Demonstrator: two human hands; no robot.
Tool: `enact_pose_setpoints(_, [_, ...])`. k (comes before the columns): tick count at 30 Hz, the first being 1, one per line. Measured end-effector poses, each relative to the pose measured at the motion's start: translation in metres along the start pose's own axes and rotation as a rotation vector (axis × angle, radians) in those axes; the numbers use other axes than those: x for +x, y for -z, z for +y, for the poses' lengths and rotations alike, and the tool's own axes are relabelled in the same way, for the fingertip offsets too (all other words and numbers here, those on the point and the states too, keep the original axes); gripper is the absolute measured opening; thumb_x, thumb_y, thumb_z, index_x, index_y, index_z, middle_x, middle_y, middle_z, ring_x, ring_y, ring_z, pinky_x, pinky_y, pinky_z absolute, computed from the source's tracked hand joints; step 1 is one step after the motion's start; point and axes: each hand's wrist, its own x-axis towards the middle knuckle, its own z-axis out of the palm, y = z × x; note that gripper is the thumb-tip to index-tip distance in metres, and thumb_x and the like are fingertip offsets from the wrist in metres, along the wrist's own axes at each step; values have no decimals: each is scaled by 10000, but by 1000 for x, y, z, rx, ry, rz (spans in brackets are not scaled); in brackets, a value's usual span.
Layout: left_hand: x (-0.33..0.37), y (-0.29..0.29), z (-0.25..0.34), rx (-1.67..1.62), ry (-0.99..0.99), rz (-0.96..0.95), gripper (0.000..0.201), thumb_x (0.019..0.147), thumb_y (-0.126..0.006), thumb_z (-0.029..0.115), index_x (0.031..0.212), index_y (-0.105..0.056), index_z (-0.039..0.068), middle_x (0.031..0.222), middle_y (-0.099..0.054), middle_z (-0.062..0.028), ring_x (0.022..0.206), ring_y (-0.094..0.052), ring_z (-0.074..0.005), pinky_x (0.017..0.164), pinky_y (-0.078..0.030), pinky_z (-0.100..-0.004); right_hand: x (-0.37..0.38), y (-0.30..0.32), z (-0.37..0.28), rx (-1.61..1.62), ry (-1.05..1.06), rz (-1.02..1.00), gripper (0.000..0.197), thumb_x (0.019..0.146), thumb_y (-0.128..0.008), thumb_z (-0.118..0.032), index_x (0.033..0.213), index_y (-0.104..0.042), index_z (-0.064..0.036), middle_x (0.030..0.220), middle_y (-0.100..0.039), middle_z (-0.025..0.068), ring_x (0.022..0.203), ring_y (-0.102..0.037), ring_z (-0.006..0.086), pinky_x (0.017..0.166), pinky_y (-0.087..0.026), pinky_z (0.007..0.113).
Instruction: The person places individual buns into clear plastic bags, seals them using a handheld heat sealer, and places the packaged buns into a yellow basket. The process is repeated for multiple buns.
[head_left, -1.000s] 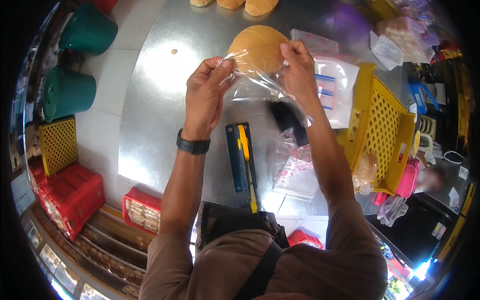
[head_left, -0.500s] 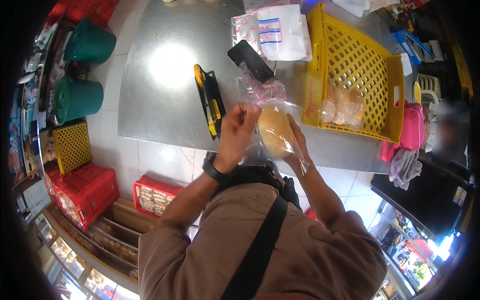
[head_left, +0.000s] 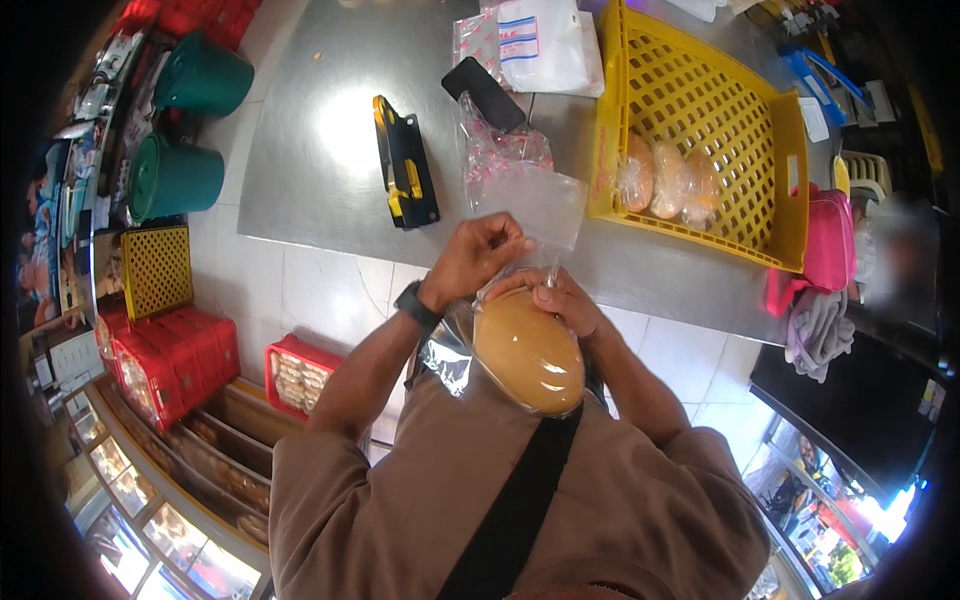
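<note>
one clear plastic bag (head_left: 448, 352) encloses one tan oval bread (head_left: 530, 352) before a brown shirt (head_left: 400, 490), right hand (head_left: 562, 302) gripping the bag's neck, left hand (head_left: 474, 262) with fingers curled narrow, hold indiscernible, one yellow latticed plastic crate (head_left: 752, 140) containing three wrapped brown breads (head_left: 668, 182).

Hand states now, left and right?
Left hand: curled just above the bagged bread; can't tell whether it's pinching anything.
Right hand: closed, holding the bagged bread.

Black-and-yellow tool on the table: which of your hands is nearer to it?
Left. The left hand is to the right of the tool, nearer the body; the right hand is farther right, on the bagged bread.
</note>
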Motion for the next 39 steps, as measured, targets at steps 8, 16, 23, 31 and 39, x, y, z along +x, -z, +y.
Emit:
enact_pose_setpoints(8, [-63, -20, 38, -958, 209, -250, 700, 912, -727, 378, 1428, -434, 6, 1224, -655, -74, 1048, -624, -118, 874, -491, -245, -20, -41, -82, -789, 141, -17, 434, 1043, -458, -390, 1121, -691, -32, 976, -690, 139, 835, -625, 289, 965, -428, 408])
enact_pose_setpoints(16, [-44, -13, 55, -259, -277, -67, 309, 899, -739, 93, 1190, -674, 16, 1112, -696, -76, 998, -631, -120, 874, -509, -270, -6, -34, -80, -1136, 631, 305, 261, 994, -584, -240, 950, -714, -19, 785, -647, 88, 721, -577, 254, 665, -471, 363])
enact_pose_setpoints(23, [-31, -26, 32, -134, -477, 135, 327, 959, -573, 48, 1278, -630, 4, 1149, -664, -127, 1068, -616, -208, 938, -471, -324, 6, 5, -49, -458, 494, 704, 231, 903, -736, -214, 966, -712, 6, 794, -659, 5, 780, -606, 88, 695, -498, 278])
enact_pose_setpoints(31, [-37, -35, 40, 9, -390, 238, 350, 1011, -540, 142, 1318, -595, -17, 1233, -624, -153, 1163, -574, -208, 995, -452, -355, 3, 32, -26, -420, 249, 637, 207, 938, -700, -209, 938, -711, -2, 827, -688, 26, 714, -586, 69, 623, -467, 268])
enact_pose_setpoints(39, [-46, -13, 15, -284, -9, 301, 201, 1008, -593, 107, 1153, -640, -24, 1115, -664, -40, 1008, -603, -89, 912, -474, -252, 20, 39, 3, -91, 296, 614, 299, 1002, -624, -309, 936, -653, -19, 853, -657, 44, 737, -611, 126, 693, -496, 279])
